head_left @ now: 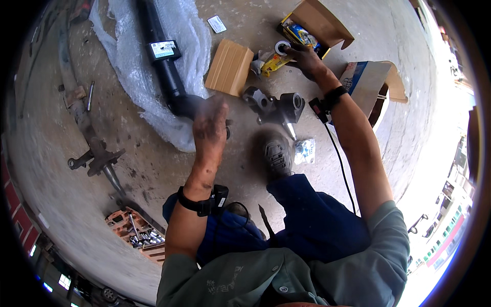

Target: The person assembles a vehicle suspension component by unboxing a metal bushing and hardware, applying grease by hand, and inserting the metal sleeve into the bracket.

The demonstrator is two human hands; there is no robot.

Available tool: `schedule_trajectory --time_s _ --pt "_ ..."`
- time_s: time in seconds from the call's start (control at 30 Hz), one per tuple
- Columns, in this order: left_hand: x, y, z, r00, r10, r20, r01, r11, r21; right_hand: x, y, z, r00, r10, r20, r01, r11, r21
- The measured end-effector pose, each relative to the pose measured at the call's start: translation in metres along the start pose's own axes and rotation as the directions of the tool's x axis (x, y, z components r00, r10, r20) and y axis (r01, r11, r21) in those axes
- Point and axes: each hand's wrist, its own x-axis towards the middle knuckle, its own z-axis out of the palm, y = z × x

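My right hand (305,60) reaches to the far right, its fingers closed round a yellow plastic packet (276,63). A pale ring (282,47) shows at its fingertips, beside an open yellow-and-brown carton (322,23). My left hand (209,123) is over the near end of a black axle beam (171,84), which lies on bubble wrap (123,66). Motion smears its fingers, so their grip is unclear. Between my hands, a grey steering knuckle (281,108) with a shiny spindle rests on the concrete floor, just beyond my shoe (277,153).
A brown cardboard box (228,67) stands beyond the knuckle, and an open white-and-blue box (365,84) at the right. A small clear bag of parts (305,151) lies by my shoe. At left are a rusty old axle (97,148) and a socket set (135,227).
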Motion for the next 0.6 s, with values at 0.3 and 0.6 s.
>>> schedule_trajectory --time_s 0.3,0.6 --pt "0.002 0.015 0.003 0.998 -0.068 0.013 0.069 0.997 -0.037 0.005 -0.033 0.015 0.994 -0.05 0.093 0.091 0.857 -0.507" --pt "0.006 0.015 -0.003 0.999 -0.039 -0.007 0.039 0.999 0.028 0.034 -0.069 0.107 0.926 0.0 0.378 0.329 0.491 -0.806"
